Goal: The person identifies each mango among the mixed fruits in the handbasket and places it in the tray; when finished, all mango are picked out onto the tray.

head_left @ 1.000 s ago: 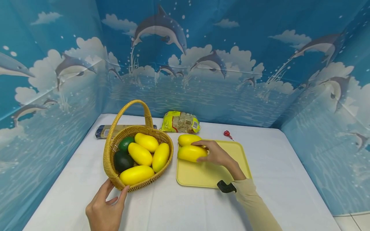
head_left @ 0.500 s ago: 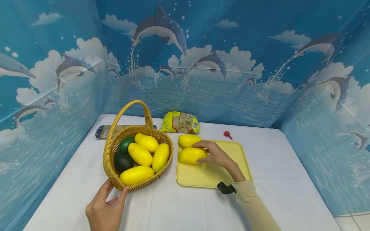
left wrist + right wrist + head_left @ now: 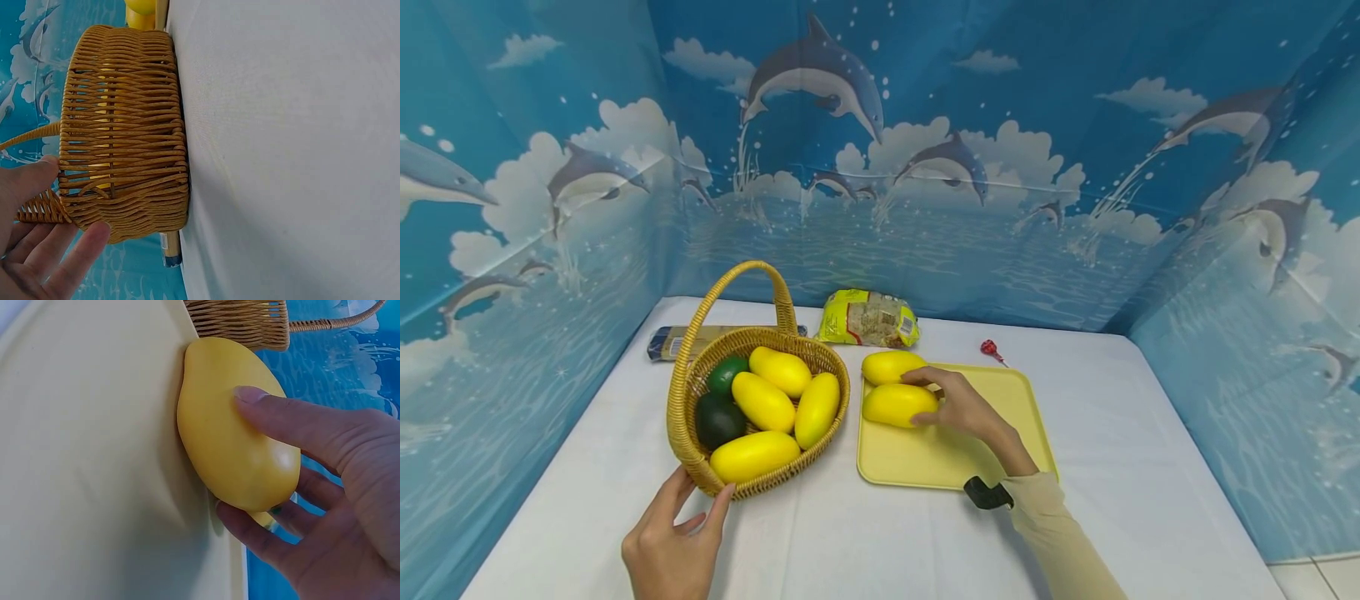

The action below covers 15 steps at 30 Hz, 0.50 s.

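My right hand (image 3: 958, 404) grips a yellow mango (image 3: 891, 406) near the left side of the pale yellow tray (image 3: 917, 467). In the right wrist view the thumb lies on top of this mango (image 3: 234, 425) and the fingers curl beneath its end. A second mango (image 3: 887, 367) lies just behind it on the tray. At the left, my left hand (image 3: 673, 533) holds the near edge of a wicker basket (image 3: 782, 479), thumb and fingers spread about its rim. Several mangoes (image 3: 756, 457) and two dark green avocados (image 3: 720, 419) fill the basket. In the left wrist view the basket's woven side (image 3: 125, 125) faces me.
Behind the basket lies a long dark-ended packet (image 3: 662, 343). A yellow-and-clear bag (image 3: 871, 318) stands at the back, and a red lollipop (image 3: 989, 347) lies behind the tray. The basket's tall handle (image 3: 741, 268) arches up. Dolphin-print curtains (image 3: 1015, 267) enclose the white table.
The held mango and my right hand have shifted slightly toward the near side, widening the gap to the mango behind. My left hand and the basket stay in place.
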Available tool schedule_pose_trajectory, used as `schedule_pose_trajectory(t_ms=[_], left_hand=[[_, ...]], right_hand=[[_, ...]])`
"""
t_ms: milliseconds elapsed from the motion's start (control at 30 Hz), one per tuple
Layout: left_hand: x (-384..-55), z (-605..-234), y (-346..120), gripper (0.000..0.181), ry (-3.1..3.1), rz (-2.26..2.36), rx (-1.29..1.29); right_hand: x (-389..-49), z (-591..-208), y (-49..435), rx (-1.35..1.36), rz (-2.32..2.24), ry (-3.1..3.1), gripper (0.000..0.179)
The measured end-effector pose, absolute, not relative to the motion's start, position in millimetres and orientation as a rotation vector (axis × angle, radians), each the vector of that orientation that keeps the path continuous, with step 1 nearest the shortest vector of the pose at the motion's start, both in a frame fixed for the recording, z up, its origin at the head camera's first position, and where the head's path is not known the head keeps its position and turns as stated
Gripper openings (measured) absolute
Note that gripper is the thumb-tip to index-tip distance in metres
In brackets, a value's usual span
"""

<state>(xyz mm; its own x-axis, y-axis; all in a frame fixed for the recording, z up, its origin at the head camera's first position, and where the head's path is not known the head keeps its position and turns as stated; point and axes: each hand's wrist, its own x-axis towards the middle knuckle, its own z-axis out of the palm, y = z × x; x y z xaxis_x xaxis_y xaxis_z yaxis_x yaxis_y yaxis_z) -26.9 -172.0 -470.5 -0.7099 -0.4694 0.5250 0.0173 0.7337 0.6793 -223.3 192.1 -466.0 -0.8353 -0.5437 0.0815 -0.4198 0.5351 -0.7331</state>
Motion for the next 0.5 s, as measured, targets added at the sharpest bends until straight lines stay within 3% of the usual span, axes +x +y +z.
schedule_pose_trajectory(t_ms=[500], left_hand=[[-26.4, -469.5, -171.5, 0.062, -2.218, -0.875, 0.344]], right_hand=[[-221.9, -470.2, 195.3, -0.817, -1.226, 2.615, 0.059]])
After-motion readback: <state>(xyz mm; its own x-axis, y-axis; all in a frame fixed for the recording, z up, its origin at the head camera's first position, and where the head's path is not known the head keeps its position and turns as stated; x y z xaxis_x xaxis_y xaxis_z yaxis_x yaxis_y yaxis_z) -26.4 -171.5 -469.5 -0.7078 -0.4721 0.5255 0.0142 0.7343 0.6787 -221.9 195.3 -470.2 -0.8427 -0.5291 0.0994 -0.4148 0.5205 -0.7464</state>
